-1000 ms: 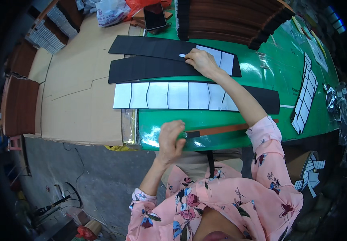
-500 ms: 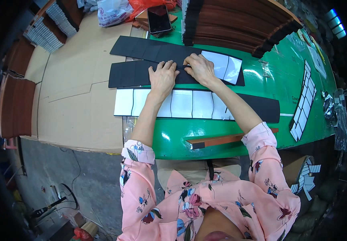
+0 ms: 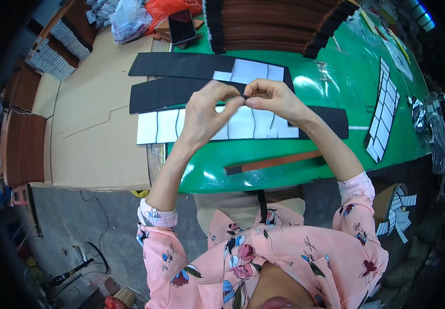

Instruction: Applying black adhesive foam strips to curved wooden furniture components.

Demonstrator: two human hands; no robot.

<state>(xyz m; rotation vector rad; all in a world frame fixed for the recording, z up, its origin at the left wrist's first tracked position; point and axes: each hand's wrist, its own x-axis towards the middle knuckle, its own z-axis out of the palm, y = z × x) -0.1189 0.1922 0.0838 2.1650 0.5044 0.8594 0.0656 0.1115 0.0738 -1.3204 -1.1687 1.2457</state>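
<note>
My left hand [image 3: 205, 112] and my right hand [image 3: 274, 98] meet fingertip to fingertip above several black flat strips. Between the pinched fingers shows a small black piece [image 3: 244, 97], too small to name. The left hand is slightly blurred. Under and beyond the hands lie a far black strip [image 3: 173, 64], with white backing pieces [image 3: 253, 71] on its right part, and a middle black strip [image 3: 155, 95], partly hidden by my hands. Nearest me, white rectangular pieces [image 3: 147, 126] cover most of a third strip, whose right end [image 3: 330, 121] is bare black.
A brown ridged stack [image 3: 263, 26] stands at the back of the green tabletop [image 3: 207, 175]. A phone [image 3: 182, 28] and plastic bags [image 3: 128, 20] lie far left. A brown bar [image 3: 279, 160] rests near the front edge. To the right is a white-tiled strip [image 3: 382, 110]; cardboard [image 3: 93, 139] covers the left.
Both hands have lifted off the black strips and come together, closer to me, pinching a small black piece. The whole view has shifted slightly.
</note>
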